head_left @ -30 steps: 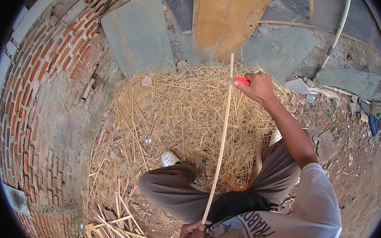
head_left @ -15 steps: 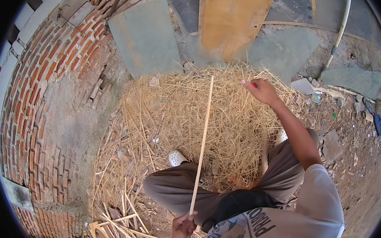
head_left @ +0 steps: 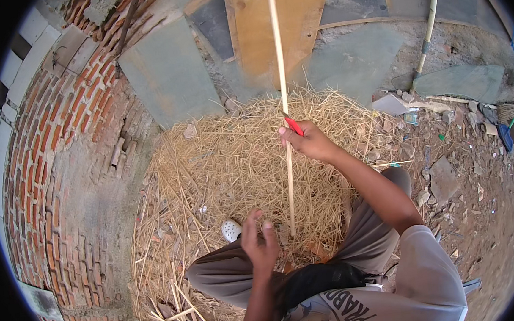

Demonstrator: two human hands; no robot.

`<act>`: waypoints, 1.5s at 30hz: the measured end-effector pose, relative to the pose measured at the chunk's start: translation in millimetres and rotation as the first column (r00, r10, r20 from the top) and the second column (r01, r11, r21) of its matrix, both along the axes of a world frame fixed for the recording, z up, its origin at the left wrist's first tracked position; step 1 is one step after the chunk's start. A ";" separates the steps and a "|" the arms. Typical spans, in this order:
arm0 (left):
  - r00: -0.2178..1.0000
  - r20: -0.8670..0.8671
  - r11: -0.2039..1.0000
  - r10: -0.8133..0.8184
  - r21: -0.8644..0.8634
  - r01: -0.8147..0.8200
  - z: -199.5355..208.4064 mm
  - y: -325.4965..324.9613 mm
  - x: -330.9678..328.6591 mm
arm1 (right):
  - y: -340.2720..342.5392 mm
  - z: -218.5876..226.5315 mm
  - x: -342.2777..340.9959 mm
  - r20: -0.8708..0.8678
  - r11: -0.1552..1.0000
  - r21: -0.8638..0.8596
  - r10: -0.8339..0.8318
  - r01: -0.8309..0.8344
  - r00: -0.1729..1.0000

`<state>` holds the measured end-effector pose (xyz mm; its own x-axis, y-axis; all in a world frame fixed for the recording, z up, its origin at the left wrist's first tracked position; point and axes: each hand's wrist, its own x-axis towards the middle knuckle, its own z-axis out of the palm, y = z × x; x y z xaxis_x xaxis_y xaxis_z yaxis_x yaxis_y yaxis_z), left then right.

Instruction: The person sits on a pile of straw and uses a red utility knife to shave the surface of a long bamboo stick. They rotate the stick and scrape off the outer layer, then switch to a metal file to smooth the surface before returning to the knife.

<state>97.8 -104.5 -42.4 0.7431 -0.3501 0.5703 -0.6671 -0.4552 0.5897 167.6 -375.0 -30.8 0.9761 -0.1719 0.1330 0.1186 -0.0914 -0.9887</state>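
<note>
A long pale bamboo strip (head_left: 279, 51) stands nearly lengthwise before me, its far end over the leaning boards and its near end close to my lap. My right hand (head_left: 313, 141) is closed around its middle and also holds a red-handled knife (head_left: 294, 125), whose short dark blade lies against the strip. Apart from the strip, to its left, my left hand (head_left: 259, 242) is raised over my knee, fingers spread, with nothing in it.
Thin straw-like shavings (head_left: 233, 162) form a heap in front of my crossed legs. More split strips (head_left: 181, 315) lie at lower left, near a worn brick wall (head_left: 62, 192). Behind the heap lean a brown board (head_left: 254, 35) and a grey-green panel (head_left: 170, 71). Rubble covers the ground at right.
My left hand has let go of the strip's near end and opened. The strip has moved away from me, and my right hand has come left and gripped its middle.
</note>
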 end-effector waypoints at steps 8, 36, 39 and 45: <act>0.679 0.615 0.754 -0.401 0.642 -0.136 218.2 -37.4 83.6 | 10.6 2.7 -20.7 0.027 0.573 -0.808 0.270 -0.138 0.963; 0.248 -0.846 0.881 -0.473 -0.453 0.135 26.8 13.5 39.1 | 53.8 23.5 -38.2 0.453 0.515 -0.746 -0.073 0.422 0.889; 0.341 -0.837 0.903 -0.428 -0.381 0.198 35.5 10.9 31.6 | 51.6 15.8 -36.5 0.382 0.488 -0.795 -0.058 0.360 0.922; 0.749 -0.619 0.970 -0.236 -0.102 0.221 38.8 14.5 15.4 | 60.2 20.9 -39.1 0.357 0.493 -0.814 0.007 0.308 0.934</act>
<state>113.2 -90.0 -3.6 0.8354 -0.5493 0.0194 -0.2317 -0.3199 0.9187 128.5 -314.9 -9.9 0.8347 0.0376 0.5495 0.2623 -0.9043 -0.3367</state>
